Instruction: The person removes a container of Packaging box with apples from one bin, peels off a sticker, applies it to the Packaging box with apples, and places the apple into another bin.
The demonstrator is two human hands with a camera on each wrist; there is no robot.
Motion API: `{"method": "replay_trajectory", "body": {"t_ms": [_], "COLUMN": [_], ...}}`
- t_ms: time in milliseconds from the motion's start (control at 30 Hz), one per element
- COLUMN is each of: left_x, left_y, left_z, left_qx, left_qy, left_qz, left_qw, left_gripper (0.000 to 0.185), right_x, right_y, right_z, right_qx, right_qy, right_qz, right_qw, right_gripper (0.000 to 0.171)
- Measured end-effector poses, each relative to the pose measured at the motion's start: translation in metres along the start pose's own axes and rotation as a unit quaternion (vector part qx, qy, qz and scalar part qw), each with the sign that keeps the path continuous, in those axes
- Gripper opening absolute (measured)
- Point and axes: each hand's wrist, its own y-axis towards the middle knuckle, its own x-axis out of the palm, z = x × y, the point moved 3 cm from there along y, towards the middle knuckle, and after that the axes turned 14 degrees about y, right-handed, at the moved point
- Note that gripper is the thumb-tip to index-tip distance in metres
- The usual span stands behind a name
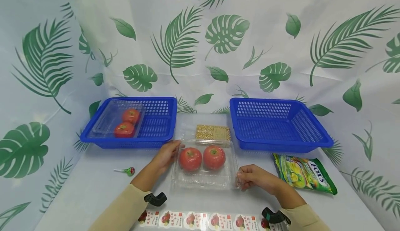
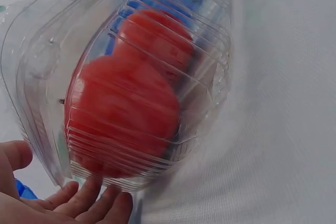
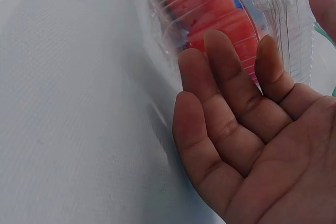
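Note:
A clear plastic clamshell box (image 1: 206, 180) with two round red fruits (image 1: 214, 157) inside sits in the middle of the table. At its left side is my left hand (image 1: 167, 155); in the left wrist view the fingertips (image 2: 93, 186) meet the ribbed wall, with the thumb held apart. My right hand (image 1: 254, 176) is at the box's near right corner. The right wrist view shows its palm and loosely bent fingers (image 3: 226, 59) beside the wall, thumb spread away.
A blue basket (image 1: 156, 142) at back left holds another fruit box (image 1: 103, 120). A second blue basket (image 1: 281, 146) stands back right. Around them lie a yellow grainy pack (image 1: 206, 132), a green candy bag (image 1: 304, 173), a lollipop (image 1: 129, 171) and a strip of fruit stickers (image 1: 195, 220).

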Motion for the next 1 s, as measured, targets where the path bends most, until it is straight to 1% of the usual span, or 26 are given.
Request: {"method": "replay_trajectory", "body": {"t_ms": [167,233,400,500,633,733,833,933,1000], "left_x": [-0.002,-0.002,-0.005,-0.009,-0.017,-0.024,-0.031,-0.04,-0.048], "left_y": [-0.001,-0.001,-0.002,-0.006,-0.019,-0.031,-0.043,-0.056,-0.065], "left_z": [0.002,0.002,0.004,0.003,-0.002,-0.006,-0.009,-0.01,-0.01], "left_qx": [-0.006,-0.008,0.01,0.018,0.028,0.041,0.051,0.063,0.064], "left_qy": [0.005,-0.001,-0.02,-0.022,-0.007,0.017,0.064,0.12,0.152], "left_qz": [0.003,0.001,-0.007,-0.004,-0.005,-0.022,-0.046,-0.072,-0.079], "left_qw": [1.0,1.0,0.9997,0.9996,0.9996,0.9988,0.9956,0.9882,0.9831], "left_gripper": [0.054,0.056,0.062,0.061,0.055,0.051,0.048,0.047,0.047], "right_x": [0.0,-0.001,-0.004,-0.006,-0.007,-0.006,-0.005,-0.002,0.0], "right_y": [-0.001,-0.001,-0.002,-0.004,-0.01,-0.014,-0.017,-0.018,-0.019], "right_z": [-0.002,-0.003,-0.008,-0.009,-0.004,0.0,0.001,-0.002,-0.005], "right_qx": [-0.006,-0.006,-0.016,-0.011,0.01,0.019,0.018,0.015,0.015], "right_qy": [0.0,-0.001,-0.015,-0.021,-0.02,-0.025,-0.042,-0.068,-0.08], "right_qz": [-0.008,-0.011,-0.008,-0.003,0.002,-0.002,-0.015,-0.038,-0.057], "right_qw": [1.0,1.0,1.0,1.0,1.0,1.0,0.999,0.997,0.995], "right_gripper": [0.029,0.029,0.028,0.029,0.028,0.027,0.028,0.031,0.032]}}
